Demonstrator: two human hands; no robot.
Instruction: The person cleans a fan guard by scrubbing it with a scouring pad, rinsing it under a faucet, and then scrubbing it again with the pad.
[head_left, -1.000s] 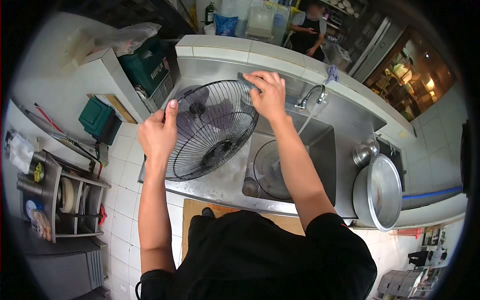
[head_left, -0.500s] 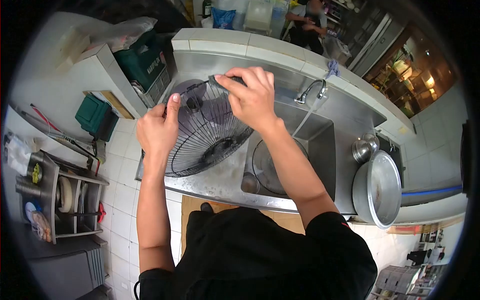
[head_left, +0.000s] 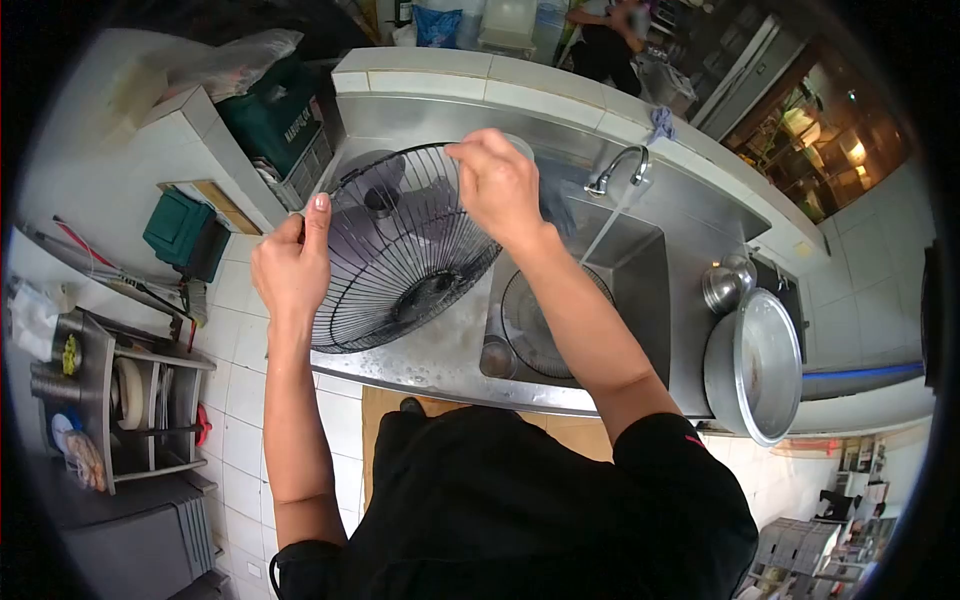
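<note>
A black wire fan grille (head_left: 400,255) is tilted over the steel counter left of the sink. My left hand (head_left: 292,262) is closed around its left rim, thumb up. My right hand (head_left: 498,190) is closed at the top rim, fingertips touching the wires; the grey scouring pad seen in it earlier is now hidden by the fingers. Purplish translucent fan blades (head_left: 368,178) lie behind the grille. Down in the sink (head_left: 645,300) rests another round wire grille (head_left: 515,310), partly covered by my right forearm, with a small cup (head_left: 497,357) beside it.
Water runs from the faucet (head_left: 630,160) into the sink. At the right stand a large metal basin (head_left: 765,370) and steel bowls (head_left: 722,290). A tiled ledge (head_left: 430,75) borders the back, with a person (head_left: 605,50) beyond it. Green bins (head_left: 180,230) stand left.
The grille has shifted slightly left with my left hand. My right hand has moved a little down and left along the rim, and the grey pad has gone out of sight.
</note>
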